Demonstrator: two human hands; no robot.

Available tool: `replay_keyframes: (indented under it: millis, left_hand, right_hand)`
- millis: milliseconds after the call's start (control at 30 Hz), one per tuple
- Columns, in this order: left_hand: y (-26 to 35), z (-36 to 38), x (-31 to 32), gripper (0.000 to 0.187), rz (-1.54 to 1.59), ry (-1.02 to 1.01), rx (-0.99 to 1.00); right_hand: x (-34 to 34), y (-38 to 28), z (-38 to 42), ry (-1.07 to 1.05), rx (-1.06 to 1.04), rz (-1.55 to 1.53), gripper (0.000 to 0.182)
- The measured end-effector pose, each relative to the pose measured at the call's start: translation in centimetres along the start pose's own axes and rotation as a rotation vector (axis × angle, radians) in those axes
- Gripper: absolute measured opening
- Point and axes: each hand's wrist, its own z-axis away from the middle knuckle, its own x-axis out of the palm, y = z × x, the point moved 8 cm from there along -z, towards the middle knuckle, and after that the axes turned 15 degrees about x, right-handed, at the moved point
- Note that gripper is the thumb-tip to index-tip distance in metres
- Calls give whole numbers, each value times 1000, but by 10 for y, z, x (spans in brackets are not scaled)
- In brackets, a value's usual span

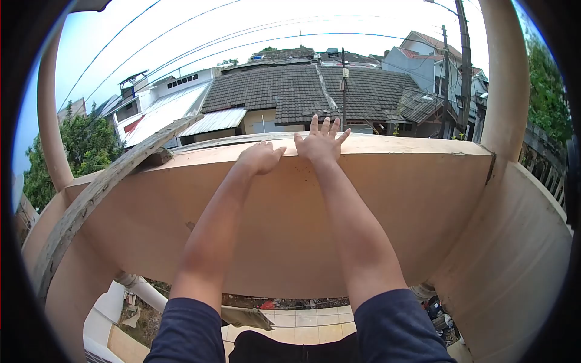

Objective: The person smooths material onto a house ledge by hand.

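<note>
Both arms reach forward to the top of a peach-painted balcony wall (399, 206). My left hand (261, 158) rests on its ledge, thumb stretched out to the right and apart from the fingers, which are foreshortened and partly hidden. Just to its right, my right hand (321, 144) lies palm down on the same ledge with fingers spread. Neither hand holds a loose object. A long weathered wooden beam (100, 184) slants across the wall's left part, with a small dark block (158, 157) under it on the ledge.
Round columns (507, 78) rise at both ends of the wall. Through gaps below show a tiled floor (305, 330), a pale pipe (148, 293) and scattered debris. Beyond are tiled roofs (263, 91), overhead wires, utility poles (465, 66) and trees (85, 142).
</note>
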Motion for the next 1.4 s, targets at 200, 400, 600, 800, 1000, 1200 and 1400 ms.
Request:
replay_keyframes:
  millis: [200,400,600,800,1000,1200,1400]
  left_hand:
    - [9,12,-6,63,-34,94,188]
    - [-67,-83,44,73,44,-58,47]
    - [6,20,-8,84,-38,164,6]
    - [27,59,-5,82,-187,590,138]
    - [-9,-3,-12,102,109,113,-38]
    - [-7,5,-7,113,-37,160,-122]
    - [26,57,-4,74,-17,507,-53]
  right_hand:
    - [-5,1,2,-22,14,-14,83]
    - [-3,0,1,-36,15,-29,82]
    - [1,0,-3,11,2,-58,83]
    - [-7,1,5,-6,3,-42,85]
    - [-7,2,4,12,-12,-57,87]
    - [-4,1,2,59,-15,-70,88]
    - [-10,0,5,15,-12,-44,91]
